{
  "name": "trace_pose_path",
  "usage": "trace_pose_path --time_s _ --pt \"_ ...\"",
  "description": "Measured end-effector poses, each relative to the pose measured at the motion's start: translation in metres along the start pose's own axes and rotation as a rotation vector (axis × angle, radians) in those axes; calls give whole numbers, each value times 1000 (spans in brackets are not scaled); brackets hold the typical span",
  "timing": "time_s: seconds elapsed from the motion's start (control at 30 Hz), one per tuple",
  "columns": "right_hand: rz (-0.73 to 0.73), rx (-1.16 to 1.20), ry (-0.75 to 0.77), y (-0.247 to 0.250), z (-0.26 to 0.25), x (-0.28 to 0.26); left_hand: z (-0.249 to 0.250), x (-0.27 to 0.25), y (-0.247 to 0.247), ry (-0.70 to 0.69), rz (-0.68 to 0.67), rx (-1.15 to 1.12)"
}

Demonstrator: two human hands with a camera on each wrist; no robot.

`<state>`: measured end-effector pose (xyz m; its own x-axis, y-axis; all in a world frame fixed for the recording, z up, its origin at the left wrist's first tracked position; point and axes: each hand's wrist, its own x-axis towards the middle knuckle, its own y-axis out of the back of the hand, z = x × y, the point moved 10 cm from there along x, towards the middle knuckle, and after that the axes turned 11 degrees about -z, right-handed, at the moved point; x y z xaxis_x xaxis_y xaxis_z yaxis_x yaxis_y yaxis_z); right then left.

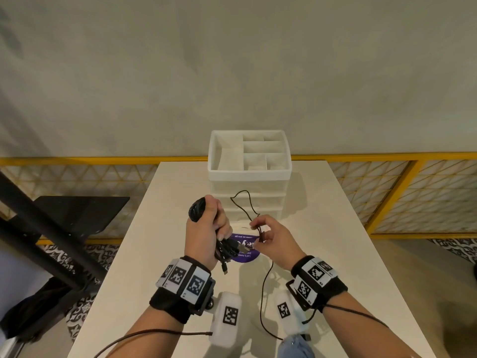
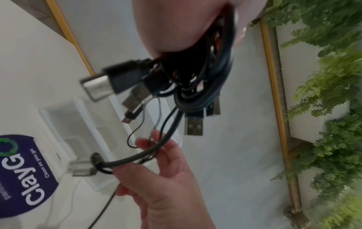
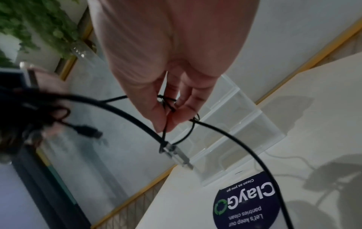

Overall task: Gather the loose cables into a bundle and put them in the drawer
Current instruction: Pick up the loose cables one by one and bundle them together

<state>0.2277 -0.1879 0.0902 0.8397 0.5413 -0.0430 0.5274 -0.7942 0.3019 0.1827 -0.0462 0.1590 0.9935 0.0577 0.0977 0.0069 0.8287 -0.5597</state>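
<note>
My left hand (image 1: 210,228) grips a bundle of coiled black cables (image 1: 198,210) above the table; several USB plugs (image 2: 192,126) hang out below the fist (image 2: 176,27). My right hand (image 1: 268,236) pinches a thin black cord (image 3: 166,106) between thumb and fingers, just right of the bundle. A clear plug (image 3: 176,153) dangles below those fingertips (image 3: 176,119), and the cord loops up (image 1: 244,200) in front of the drawer unit. The white plastic drawer unit (image 1: 249,174) stands at the table's far edge; its top tray is divided into compartments and its drawers look shut.
A purple round sticker (image 1: 245,250) lies on the white table (image 1: 322,228) under my hands. Yellow railing (image 1: 387,156) runs behind the table. A black stand (image 1: 64,223) sits off the left edge. Green plants (image 2: 323,93) show in the left wrist view.
</note>
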Motion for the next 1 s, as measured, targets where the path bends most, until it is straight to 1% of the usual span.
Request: trace_pose_path --time_s 0.13,0.2,0.27,0.33,0.43,0.5,0.53,0.6,0.67,0.77,0.87,0.93,1.0 --pt "-130 -168 -36 -20 6 2 -1 2 -11 -4 -32 -38" --pt "-199 -308 -34 -29 4 1 2 2 -16 -8 -42 -76" --pt "-259 -483 -131 -32 19 -1 8 4 -18 -17 -48 -128" --pt "-267 -570 -253 -26 46 -3 16 7 -16 -35 -53 -149" --pt "-211 -560 -390 -1 79 -11 31 9 -8 -60 -50 -85" --pt "-221 -548 -451 10 86 -15 39 10 -3 -76 -53 -49" --pt "-228 -533 -432 12 81 -15 41 10 -2 -78 -57 -41" --pt "-242 -452 -293 8 54 -10 41 13 -2 -70 -59 -40" --pt "-272 -314 -144 -3 17 -5 37 15 -5 -60 -59 -48" --pt "-353 -86 -18 -28 -26 -1 31 17 -11 -51 -45 -69" --pt "-370 13 20 -45 -39 1 35 18 -9 -60 -6 -95" --pt "-354 76 -1 -47 -34 2 40 18 -1 -70 23 -118" --pt "-321 62 -12 -43 -30 2 43 17 9 -67 59 -139"
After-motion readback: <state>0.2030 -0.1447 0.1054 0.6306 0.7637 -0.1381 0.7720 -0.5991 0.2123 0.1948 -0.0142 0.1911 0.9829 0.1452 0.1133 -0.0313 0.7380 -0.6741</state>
